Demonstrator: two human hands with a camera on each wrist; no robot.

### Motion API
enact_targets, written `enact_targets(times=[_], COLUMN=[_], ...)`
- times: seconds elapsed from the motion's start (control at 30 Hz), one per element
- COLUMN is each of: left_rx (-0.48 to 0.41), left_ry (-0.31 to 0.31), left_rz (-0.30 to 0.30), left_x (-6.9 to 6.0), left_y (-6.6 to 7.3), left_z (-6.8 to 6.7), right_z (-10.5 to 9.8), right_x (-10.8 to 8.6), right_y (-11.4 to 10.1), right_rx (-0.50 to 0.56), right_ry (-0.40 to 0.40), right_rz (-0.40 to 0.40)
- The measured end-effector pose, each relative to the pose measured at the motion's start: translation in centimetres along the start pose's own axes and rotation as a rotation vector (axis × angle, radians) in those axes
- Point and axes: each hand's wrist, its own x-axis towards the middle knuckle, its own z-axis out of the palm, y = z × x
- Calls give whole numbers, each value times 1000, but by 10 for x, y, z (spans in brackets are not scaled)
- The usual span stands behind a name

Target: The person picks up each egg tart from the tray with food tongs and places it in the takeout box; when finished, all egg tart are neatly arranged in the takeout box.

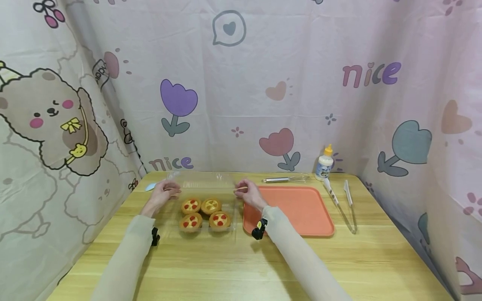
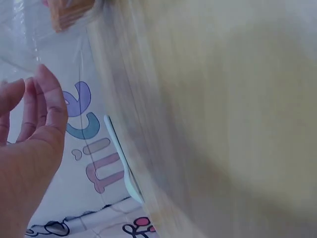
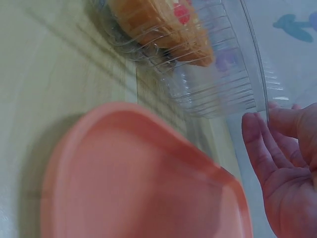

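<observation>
A clear plastic container (image 1: 170, 235) holds several tarts (image 1: 219, 220) with red or yellow toppings; its lid stands raised at the back. My right hand (image 1: 249, 193) pinches the rim at the container's right side, thumb and fingers on either side of the edge in the right wrist view. At the opposite side, my left hand (image 1: 165, 193) grips the clear plastic edge with curled fingers. The plastic near that hand is faint in the left wrist view, so its exact contact is hard to see.
An orange tray (image 1: 291, 211) lies just right of the container. Behind it is a whisk (image 1: 284, 179); further right are a squeeze bottle (image 1: 324, 165) and tongs (image 1: 344, 211). A pale blue spoon (image 2: 119, 151) lies by the table's far left edge. Patterned curtain hangs behind.
</observation>
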Motion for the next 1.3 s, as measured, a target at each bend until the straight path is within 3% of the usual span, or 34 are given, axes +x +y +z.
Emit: enact_targets(times=[0.17,0.4,0.5,0.8,1.0,1.17,1.3], left_rx=[22,215,247,187,135,105,30], left_ry=[-16,9,10,0,-27,-89,-180], left_rz=[-3,-53,-55,-63,-56,-23,-35], left_x=[-7,-14,-15,-17,-20,-24,-28], left_y=[-2,-4,-2,-2,-1,-3,-3], left_z=[-6,-11,-10,-11,-15,-17,-19], right_z=[-3,-6,-7,-10,-11,-14,-17], right_x=[-3,-3,-3,-6,-10,-16,-22], right_y=[0,2,3,1,-1,-4,-6], right_rx=[-74,-95,-90,-60,17,20,-6], right_ry=[-3,-31,-40,-60,-73,-102,-122], right_rz=[5,-30,-43,-47,-20,0,22])
